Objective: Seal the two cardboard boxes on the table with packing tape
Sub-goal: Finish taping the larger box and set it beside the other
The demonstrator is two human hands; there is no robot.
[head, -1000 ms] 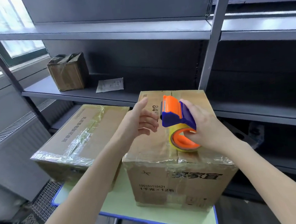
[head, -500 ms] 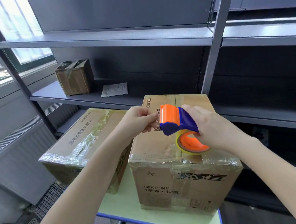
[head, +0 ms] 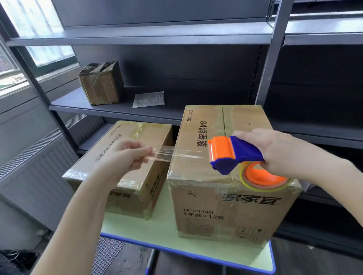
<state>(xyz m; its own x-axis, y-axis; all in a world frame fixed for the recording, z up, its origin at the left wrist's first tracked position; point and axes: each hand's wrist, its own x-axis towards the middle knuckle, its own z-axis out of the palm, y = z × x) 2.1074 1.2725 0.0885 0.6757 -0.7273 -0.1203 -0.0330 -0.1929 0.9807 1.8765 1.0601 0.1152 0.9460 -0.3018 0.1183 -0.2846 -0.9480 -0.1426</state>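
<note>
Above the taller brown cardboard box (head: pixel 224 216), our left hand (head: pixel 126 156) pinches the free end of a clear packing tape strip (head: pixel 177 156), stretched from the orange-and-blue plastic tape dispenser (head: pixel 231 153) that our right hand (head: pixel 285 153) grips. The lower brown cardboard box (head: pixel 137 131) sits just beside it on the green, blue-edged table (head: pixel 161 224). Both boxes carry glossy tape already. We judge this strip not yet laid, with 2 boxes left to finish.
</note>
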